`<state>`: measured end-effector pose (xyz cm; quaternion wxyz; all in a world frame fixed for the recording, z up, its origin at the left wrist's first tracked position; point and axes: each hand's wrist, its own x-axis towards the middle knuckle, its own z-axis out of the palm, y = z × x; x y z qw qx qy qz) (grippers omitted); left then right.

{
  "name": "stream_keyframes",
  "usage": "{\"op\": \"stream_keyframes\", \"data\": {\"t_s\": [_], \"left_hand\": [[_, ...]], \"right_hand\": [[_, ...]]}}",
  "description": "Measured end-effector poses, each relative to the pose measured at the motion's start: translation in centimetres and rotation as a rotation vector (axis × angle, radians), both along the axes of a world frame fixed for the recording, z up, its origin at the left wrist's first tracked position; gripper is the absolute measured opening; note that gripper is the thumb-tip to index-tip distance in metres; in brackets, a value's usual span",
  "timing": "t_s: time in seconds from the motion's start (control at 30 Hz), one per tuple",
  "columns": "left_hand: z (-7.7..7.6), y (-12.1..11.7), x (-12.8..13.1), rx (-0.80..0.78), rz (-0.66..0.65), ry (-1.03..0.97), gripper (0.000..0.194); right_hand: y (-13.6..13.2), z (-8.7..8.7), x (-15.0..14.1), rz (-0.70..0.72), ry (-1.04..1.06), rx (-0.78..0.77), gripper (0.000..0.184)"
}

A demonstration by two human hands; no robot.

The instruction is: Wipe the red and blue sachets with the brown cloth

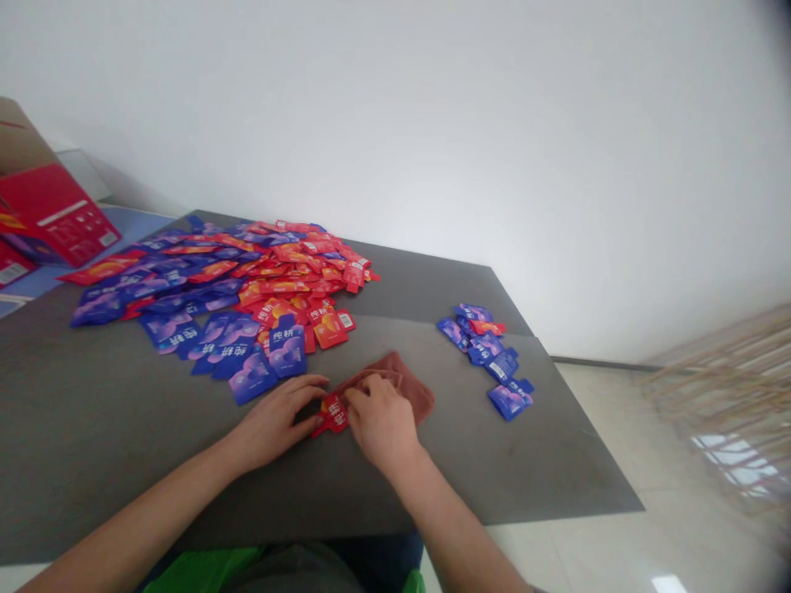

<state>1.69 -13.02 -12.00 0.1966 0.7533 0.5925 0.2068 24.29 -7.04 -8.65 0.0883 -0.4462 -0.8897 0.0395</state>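
Note:
A small red packet lies flat on the grey table in front of me. My left hand has its thumb and fingertips at the packet's left edge, holding it. Bunched fingers of my right hand grip a brown cloth at the packet's right side; part of the packet is hidden under them. Just beyond my left hand lie flat blue packets, the nearest being one blue packet beside another blue packet.
A large heap of red and blue packets covers the table's far left. Several more packets lie loosely on the right. Red boxes stand at far left. A white wall rises behind the grey table; wooden slats are at right.

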Motion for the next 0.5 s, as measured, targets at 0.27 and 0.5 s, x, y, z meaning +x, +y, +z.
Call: {"op": "stream_keyframes", "data": {"t_s": [0.27, 0.5], "left_hand": [[-0.1, -0.4, 0.5, 0.039, -0.04, 0.006, 0.033], [-0.4, -0.5, 0.3, 0.029, -0.024, 0.026, 0.03]], "right_hand": [[-1.4, 1.0, -0.2, -0.072, 0.163, 0.053, 0.023], [0.8, -0.1, 0.1, -0.256, 0.013, -0.027, 0.021]]}}
